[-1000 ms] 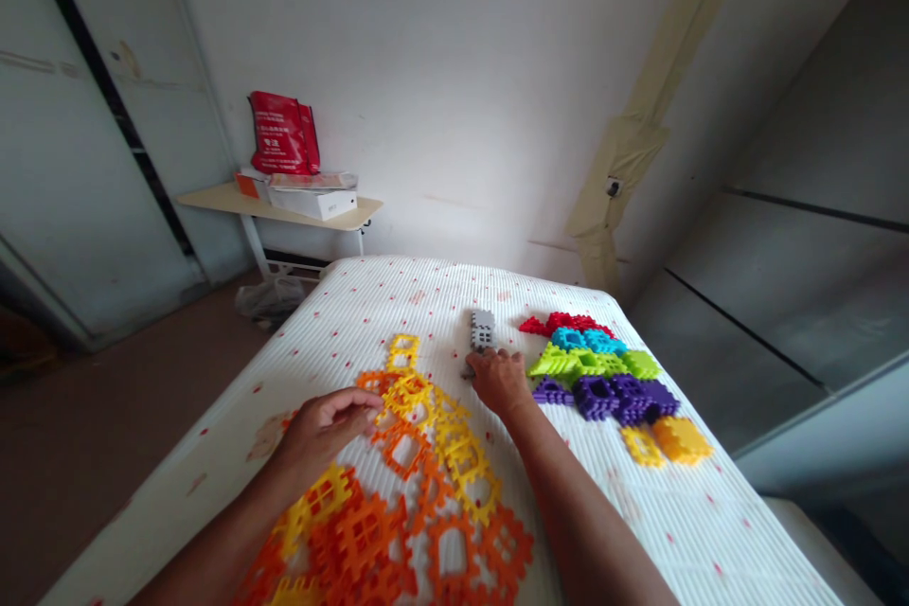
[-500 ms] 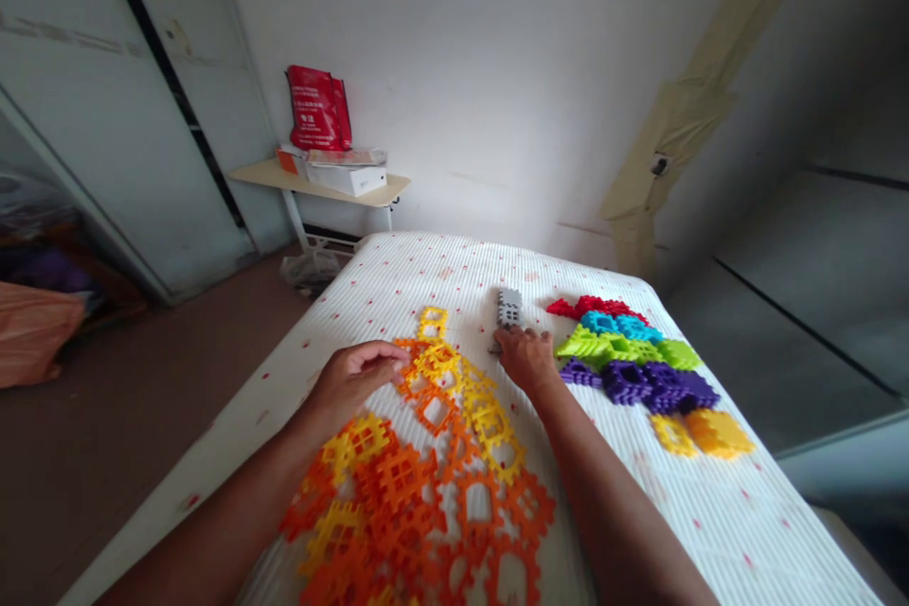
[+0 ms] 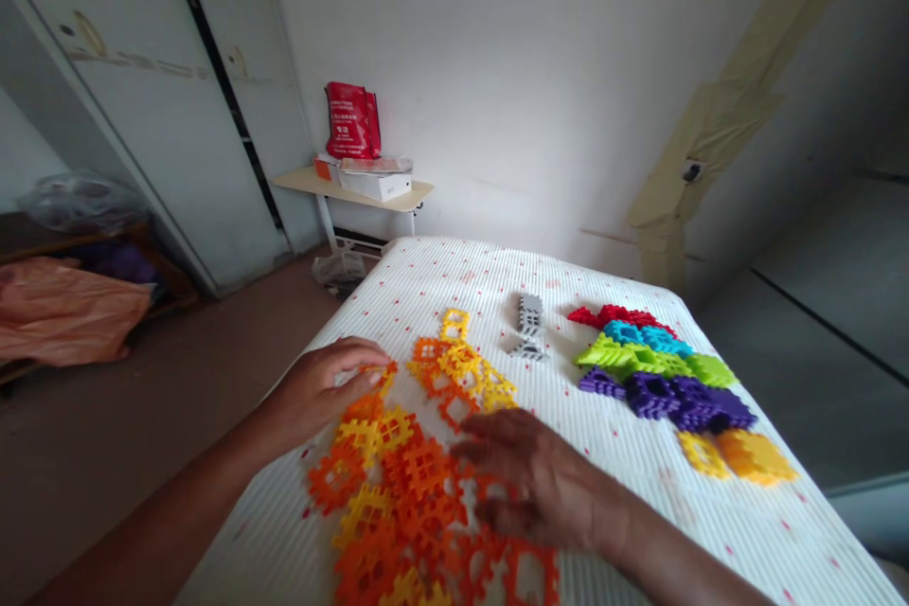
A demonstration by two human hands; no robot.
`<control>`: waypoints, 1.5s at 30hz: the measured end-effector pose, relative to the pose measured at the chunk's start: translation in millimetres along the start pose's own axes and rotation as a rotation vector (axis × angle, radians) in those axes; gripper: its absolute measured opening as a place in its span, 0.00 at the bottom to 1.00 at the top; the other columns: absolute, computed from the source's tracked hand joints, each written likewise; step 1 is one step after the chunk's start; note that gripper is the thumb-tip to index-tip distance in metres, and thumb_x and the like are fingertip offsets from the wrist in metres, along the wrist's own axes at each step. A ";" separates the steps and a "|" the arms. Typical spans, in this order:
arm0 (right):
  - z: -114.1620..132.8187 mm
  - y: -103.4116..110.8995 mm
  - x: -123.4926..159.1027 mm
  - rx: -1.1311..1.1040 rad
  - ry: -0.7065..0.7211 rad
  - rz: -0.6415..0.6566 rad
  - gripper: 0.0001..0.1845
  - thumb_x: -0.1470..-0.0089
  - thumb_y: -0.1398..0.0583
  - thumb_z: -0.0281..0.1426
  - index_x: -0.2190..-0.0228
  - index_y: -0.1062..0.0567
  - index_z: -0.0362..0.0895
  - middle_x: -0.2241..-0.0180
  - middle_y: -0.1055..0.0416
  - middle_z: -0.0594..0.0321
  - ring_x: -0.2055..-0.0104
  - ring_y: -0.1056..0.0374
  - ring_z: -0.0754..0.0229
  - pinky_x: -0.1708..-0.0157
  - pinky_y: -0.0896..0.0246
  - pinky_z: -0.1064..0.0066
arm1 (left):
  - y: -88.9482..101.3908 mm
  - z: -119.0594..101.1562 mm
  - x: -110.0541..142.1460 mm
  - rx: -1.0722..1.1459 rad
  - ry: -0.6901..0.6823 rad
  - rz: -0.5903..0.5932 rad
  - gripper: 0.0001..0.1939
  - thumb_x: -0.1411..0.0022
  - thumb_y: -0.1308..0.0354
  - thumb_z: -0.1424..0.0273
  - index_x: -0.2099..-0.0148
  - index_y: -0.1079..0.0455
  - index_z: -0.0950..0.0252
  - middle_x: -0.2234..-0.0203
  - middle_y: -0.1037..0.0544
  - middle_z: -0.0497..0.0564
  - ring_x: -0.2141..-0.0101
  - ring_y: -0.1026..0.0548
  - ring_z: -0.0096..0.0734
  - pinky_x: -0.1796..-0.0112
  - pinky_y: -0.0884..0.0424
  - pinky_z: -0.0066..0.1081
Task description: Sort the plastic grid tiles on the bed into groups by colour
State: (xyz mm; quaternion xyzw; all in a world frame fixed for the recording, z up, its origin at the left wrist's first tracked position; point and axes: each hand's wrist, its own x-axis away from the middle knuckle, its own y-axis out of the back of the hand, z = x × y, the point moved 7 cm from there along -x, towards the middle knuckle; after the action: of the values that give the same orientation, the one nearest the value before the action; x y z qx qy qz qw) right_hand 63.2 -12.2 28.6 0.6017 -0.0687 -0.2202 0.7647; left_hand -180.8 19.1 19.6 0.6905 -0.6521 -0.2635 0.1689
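Note:
A white ribbed mattress (image 3: 454, 289) with small red dots fills the lower middle of the view. On it lies a large heap of orange and yellow plastic waffle blocks (image 3: 404, 502). My right hand (image 3: 532, 483) is spread, palm down, over the heap's right side. My left hand (image 3: 319, 393) rests at the heap's upper left, its curled fingertips at a small yellow block (image 3: 382, 381). Above the heap lies a looser orange and yellow group (image 3: 454, 369). Grey blocks (image 3: 529, 327) lie beyond it, touched by neither hand.
Sorted rows of red (image 3: 617, 315), blue (image 3: 646, 337), green (image 3: 639, 360) and purple (image 3: 660, 398) blocks lie on the right, above yellow and orange blocks (image 3: 735, 456). Behind the mattress stands a small shelf table (image 3: 355, 187) holding a red bag (image 3: 353, 120).
My right hand has left the grey blocks and moved back onto the orange heap. My left hand has shifted slightly towards the heap. The view has turned left.

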 end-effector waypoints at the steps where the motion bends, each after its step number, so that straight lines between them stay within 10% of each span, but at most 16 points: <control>1: 14.2 -9.5 9.9 0.011 0.069 0.003 0.24 0.43 0.45 0.42 0.45 0.37 0.54 0.43 0.39 0.63 0.45 0.39 0.59 0.47 0.45 0.65 | 4.7 14.4 9.0 -0.058 0.001 -0.044 0.15 0.49 0.43 0.57 0.62 0.24 0.58 0.58 0.22 0.52 0.55 0.28 0.41 0.51 0.35 0.34; 7: 56.9 -73.1 39.3 0.239 0.301 -0.117 0.21 0.38 0.51 0.40 0.44 0.40 0.56 0.41 0.42 0.71 0.41 0.46 0.64 0.38 0.61 0.65 | -0.9 94.5 69.5 -0.187 0.094 -0.239 0.25 0.45 0.47 0.57 0.46 0.33 0.56 0.45 0.32 0.51 0.44 0.36 0.44 0.43 0.43 0.41; 11: 67.5 -90.2 28.9 0.345 0.358 -0.225 0.20 0.39 0.51 0.44 0.45 0.38 0.59 0.38 0.48 0.72 0.39 0.50 0.57 0.38 0.61 0.56 | -33.2 90.9 88.9 -0.172 0.055 -0.211 0.25 0.41 0.50 0.60 0.41 0.40 0.52 0.40 0.38 0.47 0.41 0.41 0.42 0.41 0.47 0.43; 26: -1.9 -46.6 -13.1 0.341 -0.140 -0.337 0.18 0.39 0.50 0.30 0.48 0.34 0.45 0.44 0.39 0.50 0.48 0.38 0.51 0.53 0.39 0.53 | -84.4 26.3 78.5 0.308 0.124 -0.203 0.25 0.36 0.56 0.58 0.39 0.44 0.56 0.39 0.41 0.51 0.39 0.44 0.39 0.40 0.49 0.43; 34: -20.4 -31.7 60.5 0.159 -0.184 -0.365 0.30 0.44 0.45 0.42 0.43 0.41 0.45 0.40 0.46 0.49 0.41 0.47 0.47 0.46 0.46 0.52 | -48.7 53.3 84.2 0.479 0.206 -0.472 0.25 0.37 0.57 0.56 0.41 0.42 0.60 0.42 0.35 0.53 0.42 0.39 0.36 0.41 0.46 0.37; 40: -16.0 -56.8 132.4 0.206 -0.193 -0.272 0.49 0.52 0.44 0.53 0.37 0.57 0.47 0.35 0.64 0.49 0.35 0.65 0.37 0.45 0.56 0.42 | -49.5 45.9 122.9 0.061 -0.071 -0.142 0.33 0.44 0.47 0.56 0.37 0.48 0.51 0.37 0.45 0.48 0.39 0.46 0.47 0.42 0.46 0.46; 45: -20.5 -64.1 134.2 0.270 -0.239 -0.311 0.50 0.51 0.46 0.56 0.37 0.56 0.45 0.35 0.62 0.48 0.36 0.62 0.37 0.44 0.55 0.43 | -69.5 38.3 154.2 -0.485 -0.305 0.106 0.51 0.60 0.34 0.58 0.35 0.54 0.50 0.34 0.56 0.53 0.39 0.51 0.62 0.46 0.43 0.56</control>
State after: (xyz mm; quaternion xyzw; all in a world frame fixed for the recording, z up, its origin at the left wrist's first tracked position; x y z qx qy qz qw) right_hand 174.5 -61.7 -59.2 0.6716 -0.0943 -0.3937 0.6206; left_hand -145.1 -122.8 -73.4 0.5473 -0.6231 -0.5034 0.2424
